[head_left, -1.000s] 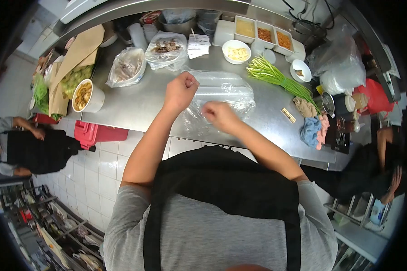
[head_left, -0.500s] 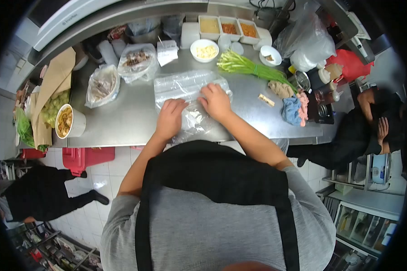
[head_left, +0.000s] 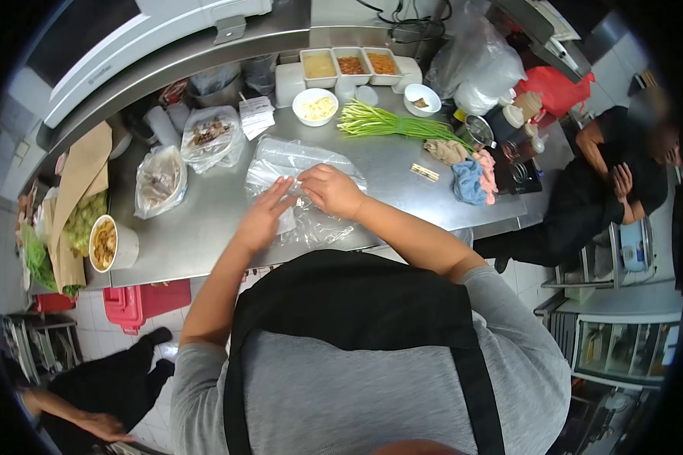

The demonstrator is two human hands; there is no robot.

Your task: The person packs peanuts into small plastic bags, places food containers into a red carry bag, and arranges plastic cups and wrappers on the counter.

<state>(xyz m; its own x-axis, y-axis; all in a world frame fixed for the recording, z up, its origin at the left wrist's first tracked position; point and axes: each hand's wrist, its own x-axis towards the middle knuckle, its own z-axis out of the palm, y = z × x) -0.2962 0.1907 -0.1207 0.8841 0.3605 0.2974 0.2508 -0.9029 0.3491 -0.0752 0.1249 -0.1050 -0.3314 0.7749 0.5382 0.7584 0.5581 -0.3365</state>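
A see-through plastic bag (head_left: 311,154) lies crinkled on the steel counter in front of me, its loose end toward my apron. My left hand (head_left: 265,214) rests on the left part of the plastic, fingers stretched out. Close beside it, my right hand (head_left: 331,191) has its fingers bunched on the plastic, pinching a fold near the middle. The fingertips of both hands nearly meet. What lies inside the bag, if anything, is hard to make out through the glare.
Behind the bag stand a white bowl of pale pieces (head_left: 315,108) and green stalks (head_left: 395,123). To the left are two filled plastic bags (head_left: 160,180) and a white tub (head_left: 114,243). Cloths (head_left: 470,182) lie right. One person (head_left: 611,174) stands right, another (head_left: 102,394) left.
Both hands have drawn closer together over the plastic, and its far part looks flatter. My view has shifted. The person at left has moved, with an arm now showing.
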